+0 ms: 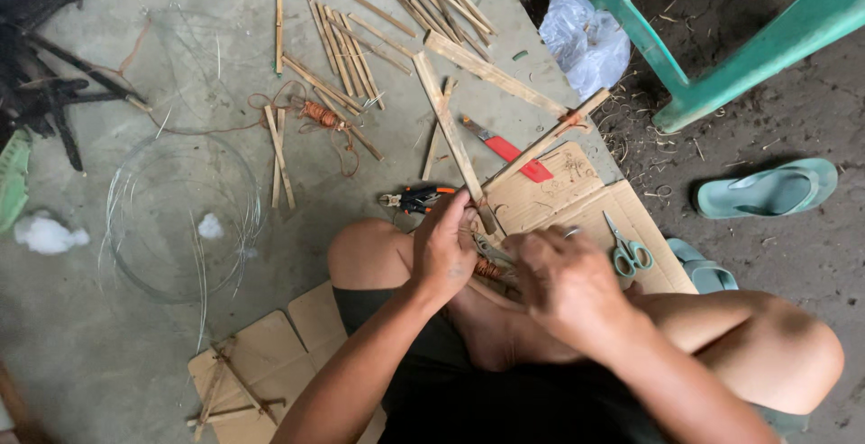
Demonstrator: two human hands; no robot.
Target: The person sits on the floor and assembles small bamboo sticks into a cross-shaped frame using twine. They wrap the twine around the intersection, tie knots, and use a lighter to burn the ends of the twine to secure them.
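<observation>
right hand (566, 284) is closest to the lens, fingers curled down over the copper wire binding (489, 269) where the bamboo frame (455, 142) crosses just above the knees. left hand (443, 248) is clamped round the long slat right beside it, so both hands are nearly touching. the frame runs up and out over the cardboard (595, 201) on the concrete floor (108, 336). pliers (414, 198) just left, green scissors (626, 250) to the right, red cutter (509, 150) near.

Crossed bamboo sticks (455, 142), bound with orange cord (487, 269), tilted over knees
</observation>
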